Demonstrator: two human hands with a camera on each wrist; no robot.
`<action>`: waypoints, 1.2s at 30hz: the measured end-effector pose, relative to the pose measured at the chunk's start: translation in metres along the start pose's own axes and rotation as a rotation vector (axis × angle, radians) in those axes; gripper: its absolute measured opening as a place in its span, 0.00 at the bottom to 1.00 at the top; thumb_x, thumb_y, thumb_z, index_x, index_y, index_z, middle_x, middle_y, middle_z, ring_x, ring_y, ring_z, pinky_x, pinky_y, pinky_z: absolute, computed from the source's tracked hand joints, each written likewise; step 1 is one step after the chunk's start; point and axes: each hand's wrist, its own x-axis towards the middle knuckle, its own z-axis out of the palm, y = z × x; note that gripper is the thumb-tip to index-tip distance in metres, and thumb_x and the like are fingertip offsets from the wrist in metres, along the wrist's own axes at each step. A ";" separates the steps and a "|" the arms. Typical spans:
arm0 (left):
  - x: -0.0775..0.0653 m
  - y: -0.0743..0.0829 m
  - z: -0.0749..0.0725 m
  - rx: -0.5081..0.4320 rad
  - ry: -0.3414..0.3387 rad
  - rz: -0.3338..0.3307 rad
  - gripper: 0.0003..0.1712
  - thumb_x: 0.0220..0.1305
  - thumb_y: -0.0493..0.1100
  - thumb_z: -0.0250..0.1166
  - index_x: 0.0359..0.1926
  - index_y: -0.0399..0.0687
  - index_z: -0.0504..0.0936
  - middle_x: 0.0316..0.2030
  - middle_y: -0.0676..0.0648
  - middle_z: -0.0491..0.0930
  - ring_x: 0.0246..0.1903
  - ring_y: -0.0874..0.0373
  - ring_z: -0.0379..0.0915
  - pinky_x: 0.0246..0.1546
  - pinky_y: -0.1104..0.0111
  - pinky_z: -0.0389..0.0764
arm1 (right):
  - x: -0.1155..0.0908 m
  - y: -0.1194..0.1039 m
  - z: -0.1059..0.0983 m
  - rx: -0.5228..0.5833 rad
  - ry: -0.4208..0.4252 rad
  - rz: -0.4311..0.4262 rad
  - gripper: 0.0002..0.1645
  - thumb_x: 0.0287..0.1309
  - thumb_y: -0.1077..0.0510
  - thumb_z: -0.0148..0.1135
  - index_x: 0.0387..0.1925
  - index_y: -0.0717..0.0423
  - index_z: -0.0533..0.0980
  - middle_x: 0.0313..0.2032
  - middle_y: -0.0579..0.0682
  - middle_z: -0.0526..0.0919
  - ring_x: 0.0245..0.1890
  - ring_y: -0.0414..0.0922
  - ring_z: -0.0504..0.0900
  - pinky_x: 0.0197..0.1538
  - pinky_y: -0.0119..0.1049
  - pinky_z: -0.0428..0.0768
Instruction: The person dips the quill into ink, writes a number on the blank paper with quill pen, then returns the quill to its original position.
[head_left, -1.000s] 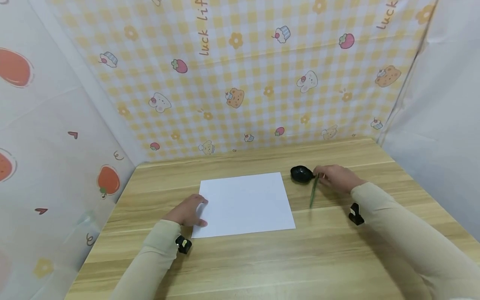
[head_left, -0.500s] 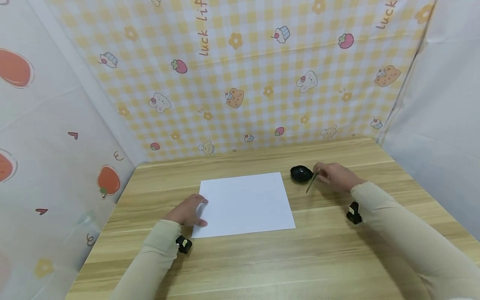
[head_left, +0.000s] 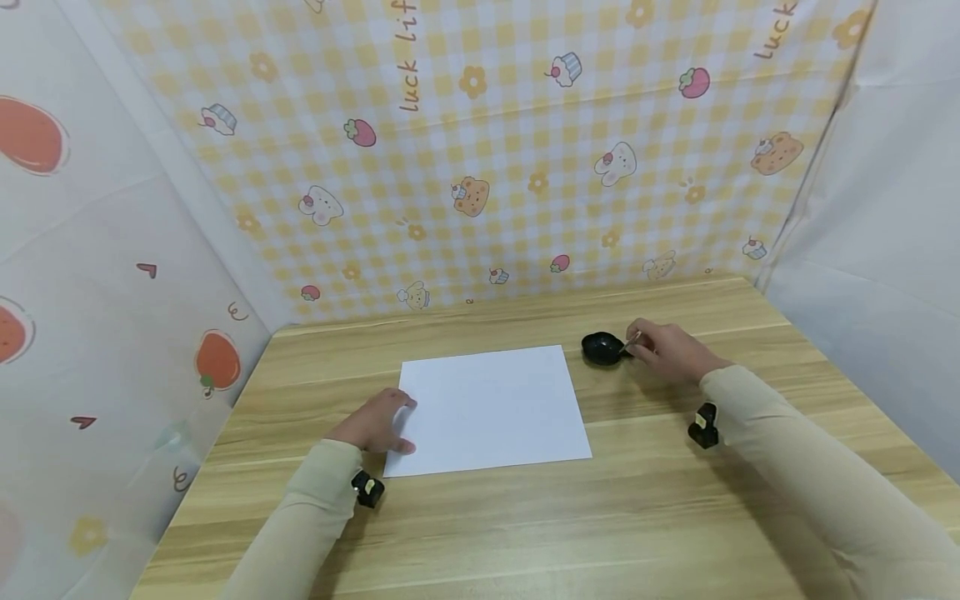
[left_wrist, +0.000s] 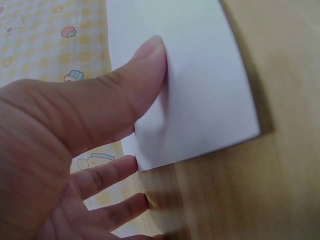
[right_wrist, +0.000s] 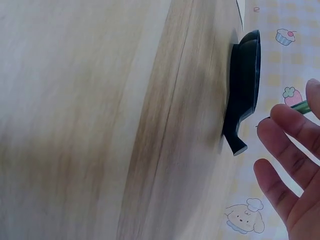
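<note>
In the head view my left hand [head_left: 372, 423] rests at the left edge of a white sheet of paper [head_left: 495, 408]. Seen from the left wrist, the thumb lies over the paper [left_wrist: 200, 90] and the other fingers spread out straight by its edge. My right hand [head_left: 671, 350] pinches a thin green brush [right_wrist: 301, 107] with a fine dark tip. That brush [head_left: 632, 340] slants down towards a small black dish [head_left: 602, 348] with a short handle, which the fingertips are close beside. From the right wrist, the dish [right_wrist: 244, 75] shows side-on, its inside hidden.
The wooden table [head_left: 487, 533] bears the paper and dish. A yellow checked cloth [head_left: 517, 225] hangs along its back edge, with white cloths at the left and right sides. Each wrist wears a small black camera, such as the right one [head_left: 703, 427].
The brush has swung from pointing down in front of the dish to slanting at the dish's handle side, its visible part shorter. My right hand shifts slightly; left hand and paper stay put.
</note>
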 end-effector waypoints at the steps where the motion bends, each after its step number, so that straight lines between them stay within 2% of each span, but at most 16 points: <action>1: 0.000 0.000 0.000 -0.001 0.001 0.000 0.40 0.48 0.44 0.78 0.60 0.36 0.73 0.63 0.32 0.64 0.63 0.35 0.59 0.61 0.46 0.64 | 0.000 0.000 0.000 0.001 0.003 -0.002 0.06 0.68 0.61 0.56 0.44 0.57 0.72 0.35 0.53 0.85 0.35 0.47 0.84 0.36 0.46 0.80; 8: -0.001 0.001 -0.001 -0.006 0.002 0.002 0.40 0.47 0.44 0.78 0.60 0.37 0.73 0.63 0.32 0.64 0.63 0.34 0.60 0.60 0.45 0.65 | 0.000 -0.001 -0.002 0.024 0.014 0.022 0.05 0.71 0.60 0.51 0.44 0.57 0.72 0.35 0.52 0.83 0.32 0.45 0.81 0.36 0.44 0.78; 14: -0.001 0.000 -0.001 -0.001 0.007 0.008 0.39 0.48 0.44 0.78 0.60 0.36 0.73 0.63 0.32 0.64 0.63 0.34 0.60 0.61 0.45 0.65 | 0.002 -0.001 -0.001 0.073 0.032 0.006 0.06 0.73 0.59 0.47 0.43 0.58 0.70 0.37 0.55 0.83 0.35 0.46 0.81 0.35 0.43 0.76; 20: -0.002 0.001 -0.001 0.002 0.005 0.011 0.39 0.49 0.43 0.78 0.60 0.36 0.73 0.63 0.32 0.64 0.63 0.34 0.59 0.61 0.45 0.64 | 0.002 -0.004 0.000 0.125 0.060 0.005 0.06 0.72 0.60 0.50 0.43 0.60 0.70 0.34 0.56 0.82 0.27 0.45 0.77 0.31 0.41 0.75; 29: -0.002 0.002 -0.002 -0.003 0.009 0.002 0.39 0.48 0.43 0.78 0.60 0.36 0.73 0.63 0.32 0.64 0.63 0.34 0.59 0.61 0.45 0.64 | 0.002 0.001 0.004 0.198 0.160 -0.090 0.03 0.69 0.65 0.53 0.38 0.63 0.73 0.30 0.52 0.81 0.27 0.50 0.81 0.30 0.34 0.78; 36: -0.003 0.003 -0.002 -0.020 0.005 -0.017 0.39 0.49 0.43 0.77 0.61 0.36 0.72 0.64 0.32 0.63 0.64 0.35 0.58 0.62 0.45 0.63 | 0.002 0.005 0.008 0.195 0.200 -0.077 0.05 0.68 0.65 0.54 0.36 0.63 0.74 0.29 0.53 0.83 0.28 0.54 0.82 0.31 0.32 0.76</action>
